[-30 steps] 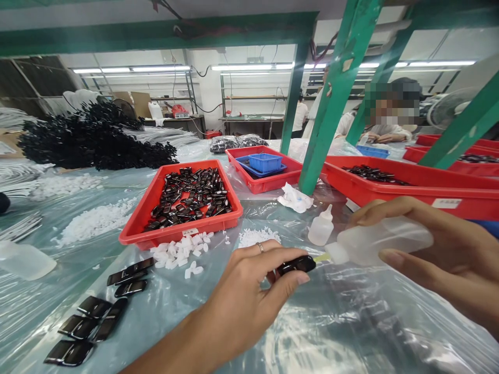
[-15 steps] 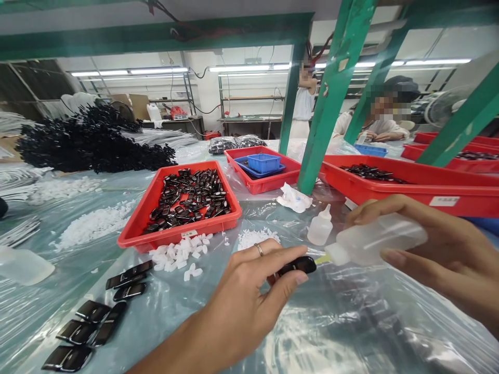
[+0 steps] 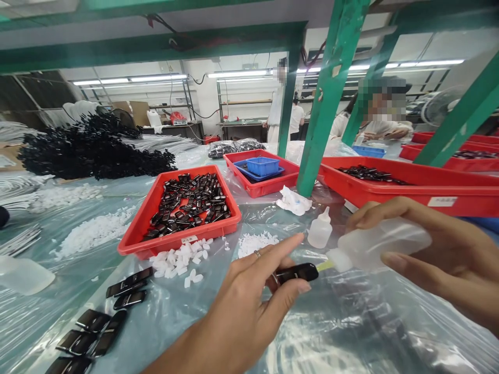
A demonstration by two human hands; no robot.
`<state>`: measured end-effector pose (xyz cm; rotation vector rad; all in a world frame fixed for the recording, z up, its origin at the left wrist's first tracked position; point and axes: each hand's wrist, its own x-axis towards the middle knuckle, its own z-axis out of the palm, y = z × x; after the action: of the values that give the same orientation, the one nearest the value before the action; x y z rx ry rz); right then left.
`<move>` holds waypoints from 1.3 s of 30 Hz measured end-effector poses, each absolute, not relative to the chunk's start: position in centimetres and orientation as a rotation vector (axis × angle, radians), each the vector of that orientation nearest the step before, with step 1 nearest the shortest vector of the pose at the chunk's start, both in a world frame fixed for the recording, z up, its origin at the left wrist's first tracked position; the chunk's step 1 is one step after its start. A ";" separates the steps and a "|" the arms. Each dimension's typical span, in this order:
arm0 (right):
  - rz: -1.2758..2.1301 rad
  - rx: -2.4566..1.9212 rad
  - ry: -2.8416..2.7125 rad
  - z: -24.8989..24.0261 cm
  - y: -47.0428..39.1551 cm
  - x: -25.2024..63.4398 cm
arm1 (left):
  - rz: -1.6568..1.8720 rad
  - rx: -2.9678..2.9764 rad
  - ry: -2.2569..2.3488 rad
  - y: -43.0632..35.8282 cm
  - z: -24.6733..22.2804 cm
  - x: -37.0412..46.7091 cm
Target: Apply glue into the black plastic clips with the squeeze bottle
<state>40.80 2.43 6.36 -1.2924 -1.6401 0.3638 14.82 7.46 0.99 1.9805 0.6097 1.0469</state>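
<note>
Head cam view, only one angle here: the left hand (image 3: pixel 249 306) is pinching a small glossy black piece (image 3: pixel 298 271) between thumb and the lower fingers, index finger stretched out straight above it, ring on one finger. The right hand (image 3: pixel 436 254) is wrapped around a translucent squeeze bottle (image 3: pixel 384 241), thumb underneath and fingers over the top, bottle lying nearly sideways with its yellowish nozzle tip (image 3: pixel 324 266) right at the end of the black piece, looks like touching or as good as. Just past the left fingertips there's a second smaller dropper bottle (image 3: pixel 319 229) standing upright on the plastic sheet (image 3: pixel 351 332), and a little heap of white pellets (image 3: pixel 255 241) near it. Further out from the left fingers, a red tray (image 3: pixel 132 234) full of the same black pieces, with more white pellets spilled along its front edge. Off to the left of the left wrist, a few black shells (image 3: pixel 97 327) lie flat on the sheet. Beyond the right fingers sits another red tray (image 3: pixel 409 192), and behind it a person seated at the bench.
</note>
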 end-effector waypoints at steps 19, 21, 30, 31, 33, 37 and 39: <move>0.388 -1.227 -1.794 6.0 2.3 41.5 | 1.002 1.819 0.632 7.2 0.6 14.8; 0.397 -1.214 -1.807 6.2 2.4 41.4 | 1.005 1.805 0.637 7.2 0.5 14.8; 0.519 -1.234 -1.445 6.6 3.3 41.9 | 1.013 1.662 0.726 7.7 -0.4 14.6; 0.543 -1.217 -1.405 6.5 3.5 41.9 | 1.033 1.639 0.716 7.8 -0.3 14.7; 0.601 -1.181 -1.330 6.2 3.8 41.8 | 1.073 1.596 0.703 7.9 -0.3 14.8; 0.671 -1.151 -1.266 5.9 4.1 41.3 | 1.119 1.542 0.699 8.1 -0.4 14.9; 0.702 -1.143 -1.254 5.8 4.1 41.0 | 1.116 1.526 0.672 8.1 -0.5 15.0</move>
<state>41.04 4.10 5.83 -1.1435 -1.2544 0.7023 14.95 8.14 -0.46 1.5263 0.6725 1.1159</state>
